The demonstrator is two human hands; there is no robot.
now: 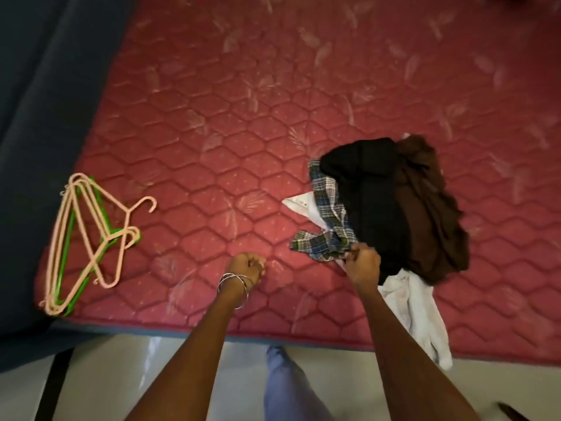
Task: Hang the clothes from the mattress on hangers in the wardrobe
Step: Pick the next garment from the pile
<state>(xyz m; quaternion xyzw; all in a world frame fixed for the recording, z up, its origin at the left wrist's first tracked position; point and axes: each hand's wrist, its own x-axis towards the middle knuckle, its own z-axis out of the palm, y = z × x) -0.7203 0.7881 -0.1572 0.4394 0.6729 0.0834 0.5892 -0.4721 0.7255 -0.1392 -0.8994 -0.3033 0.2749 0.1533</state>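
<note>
Head view, taking the heap of clothes (391, 208) on the red mattress (212, 117) as the landmark. The heap lies toward the near edge of the mattress: a black garment (364, 189) on top, a brown one (431, 214) on its far-right side, a plaid shirt (328, 226) spilling out on the left, and a white piece (413, 305) trailing off the near edge toward the floor. The right hand (362, 264) is at the heap's near-left corner, its fingers (352, 253) curled and pinching the loose end of the plaid shirt where it meets white cloth. The plaid shirt runs up and away from that hand, its length lying roughly along the heap's left flank. The left hand (247, 267), with bangles (235, 288) at the wrist, rests on bare mattress just left of the heap, fingers curled in with nothing in them that I can make out. Well to the left of the heap, near the mattress's left edge, lies a bundle of hangers (88, 238), peach and green, hooks pointing toward the heap. I'd judge the left hand the nearer one for fetching a hanger while the right draws the shirt free. No wardrobe shows here
</note>
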